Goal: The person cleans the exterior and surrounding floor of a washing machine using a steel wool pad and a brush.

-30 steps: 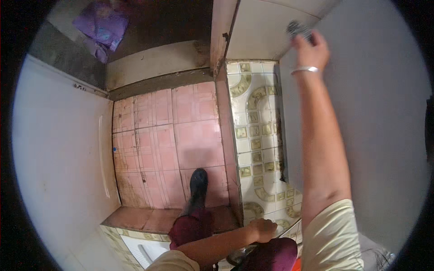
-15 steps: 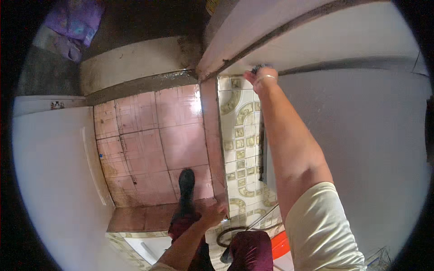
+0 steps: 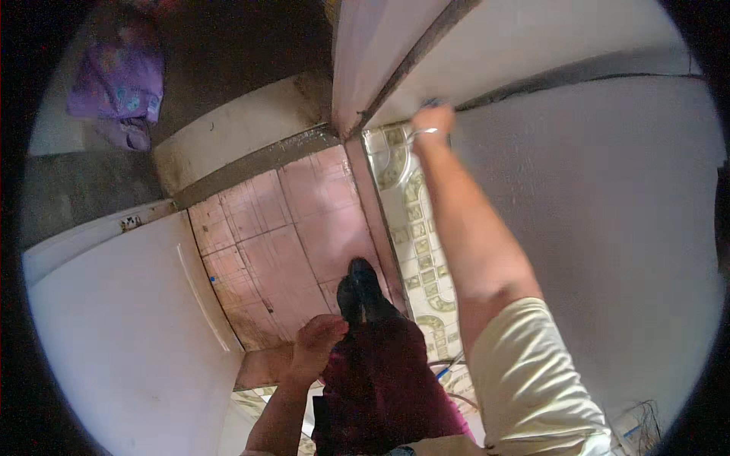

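Observation:
My right hand, with a pale band at its wrist, reaches out to the white wall at the upper right. It is closed on a small dark bluish pad, which shows only at the far side of the fingers and seems to press on the wall. Low in front of my legs hangs my left hand, its fingers loosely curled, with nothing visible in them. My dark shoes stand on the pink tiles, just beyond that hand.
A white door-like panel stands at the left. The large grey panel is on the right, beside a strip of patterned tiles. Past the raised sill, a purple cloth hangs at the upper left. Thin wires lie at the lower right.
My view has shifted, and both shoes now stand on the pink tiles. My left hand has moved left and up in the picture; my right hand has shifted slightly along the wall.

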The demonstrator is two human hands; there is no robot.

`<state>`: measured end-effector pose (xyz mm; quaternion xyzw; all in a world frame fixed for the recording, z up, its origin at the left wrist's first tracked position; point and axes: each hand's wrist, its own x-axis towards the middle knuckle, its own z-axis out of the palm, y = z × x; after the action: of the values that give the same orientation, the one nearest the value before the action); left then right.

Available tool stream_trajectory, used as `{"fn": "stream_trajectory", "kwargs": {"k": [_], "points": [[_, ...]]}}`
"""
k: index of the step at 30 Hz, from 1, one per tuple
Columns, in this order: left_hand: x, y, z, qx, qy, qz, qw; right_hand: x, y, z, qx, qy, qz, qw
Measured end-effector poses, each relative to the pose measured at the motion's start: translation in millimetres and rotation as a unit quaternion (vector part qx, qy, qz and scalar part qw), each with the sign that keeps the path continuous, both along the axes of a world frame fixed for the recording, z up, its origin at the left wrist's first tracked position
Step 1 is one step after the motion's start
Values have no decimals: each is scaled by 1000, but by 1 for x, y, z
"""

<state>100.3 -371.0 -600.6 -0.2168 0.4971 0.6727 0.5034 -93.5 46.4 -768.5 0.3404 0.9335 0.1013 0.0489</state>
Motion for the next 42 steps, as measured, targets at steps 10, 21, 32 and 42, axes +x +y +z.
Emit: {"fn": "stream_trajectory", "kwargs": {"k": [10, 21, 32, 42], "points": [[-65, 70, 0, -107, 82, -137, 981, 5, -46, 7, -589, 481, -345, 551], [-97, 49, -104, -59, 220, -252, 941, -16, -61, -62, -427, 570, -322, 624], [-324, 171, 40, -25, 852, 24, 522, -41, -170, 54, -172, 742, -139, 633], [-346, 215, -19, 314, 625, 48, 713, -33, -150, 52, -217, 788, -68, 573]]}}
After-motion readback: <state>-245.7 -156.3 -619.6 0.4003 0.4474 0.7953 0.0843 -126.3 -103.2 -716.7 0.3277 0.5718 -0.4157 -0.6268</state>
